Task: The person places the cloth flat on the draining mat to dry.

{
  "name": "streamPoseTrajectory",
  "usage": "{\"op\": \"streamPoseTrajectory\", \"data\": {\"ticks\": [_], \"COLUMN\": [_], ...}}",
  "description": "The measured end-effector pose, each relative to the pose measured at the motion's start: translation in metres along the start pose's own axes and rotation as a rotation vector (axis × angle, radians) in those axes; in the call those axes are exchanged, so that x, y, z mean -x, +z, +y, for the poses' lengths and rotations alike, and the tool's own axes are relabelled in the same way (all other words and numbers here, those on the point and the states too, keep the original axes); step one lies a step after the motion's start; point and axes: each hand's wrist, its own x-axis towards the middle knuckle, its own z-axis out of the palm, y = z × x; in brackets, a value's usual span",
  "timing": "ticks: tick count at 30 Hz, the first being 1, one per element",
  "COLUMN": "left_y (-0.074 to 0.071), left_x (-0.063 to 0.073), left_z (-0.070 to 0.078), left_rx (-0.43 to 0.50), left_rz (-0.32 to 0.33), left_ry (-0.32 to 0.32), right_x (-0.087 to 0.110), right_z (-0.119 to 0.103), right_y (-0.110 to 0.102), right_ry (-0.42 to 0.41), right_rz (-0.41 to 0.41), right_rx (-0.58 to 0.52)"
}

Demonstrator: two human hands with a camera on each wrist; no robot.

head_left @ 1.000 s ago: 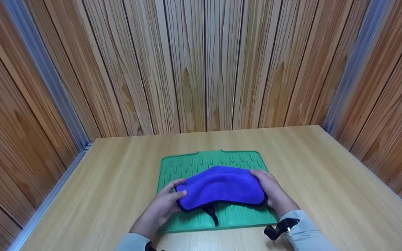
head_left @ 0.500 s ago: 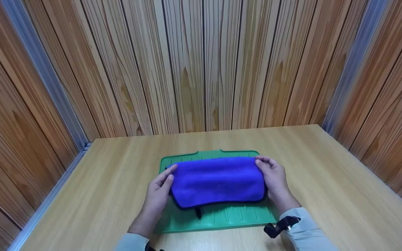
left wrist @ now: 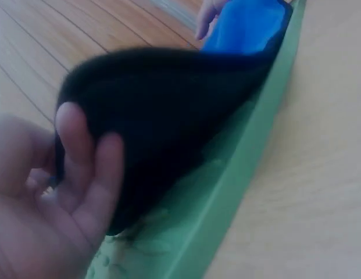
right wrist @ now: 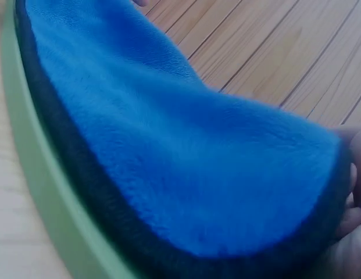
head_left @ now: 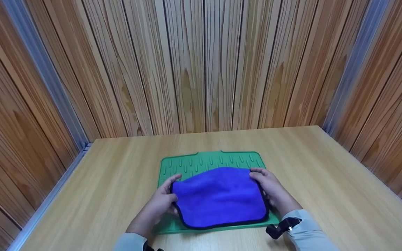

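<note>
A plush blue-violet cloth [head_left: 222,198] with a black border is spread between both hands over a green ridged mat [head_left: 183,164]. My left hand [head_left: 159,202] pinches its left edge, thumb on top. In the left wrist view, fingers [left wrist: 75,139] lie against the cloth's dark underside [left wrist: 157,93]. My right hand [head_left: 272,190] grips the upper right edge, with its thumb on the blue face. The cloth's back edge bows upward in the middle, and its front edge hangs close over the front of the mat. In the right wrist view the pile [right wrist: 186,151] sags between raised sides.
The mat lies on a light wooden table [head_left: 117,167]. Wood-plank walls [head_left: 201,69] rise behind and on both sides, with metal strips [head_left: 58,80] at the corners. A black strap device [head_left: 283,226] sits on the right wrist.
The cloth was raised flatter toward the back, then came down toward me. Its front edge now reaches nearer the mat's front, and the small black strap beneath is hidden. Both hands lowered with it.
</note>
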Motion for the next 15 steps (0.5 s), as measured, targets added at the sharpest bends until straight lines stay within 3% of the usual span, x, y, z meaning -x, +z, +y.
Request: {"op": "streamPoseTrajectory", "data": {"ticks": [3,8,12,15], "left_y": [0.004,0.004,0.002,0.000], "left_x": [-0.001,-0.003,-0.004,-0.004], "left_z": [-0.002,-0.005,-0.006,-0.003], "left_rx": [-0.106,-0.239,-0.273,-0.253], "left_rz": [0.031,0.088,0.129,0.156], "left_ry": [0.009,0.086,0.202,0.280], "right_x": [0.000,0.000,0.002,0.002], "right_z": [0.002,0.000,-0.006,-0.012], "right_y": [0.004,0.006,0.003,0.001], "right_ry": [-0.031,-0.120,-0.150,-0.193], "right_rz": [0.018,0.067,0.149,0.221], "right_rx": [0.055,0.122,0.045,-0.087]}}
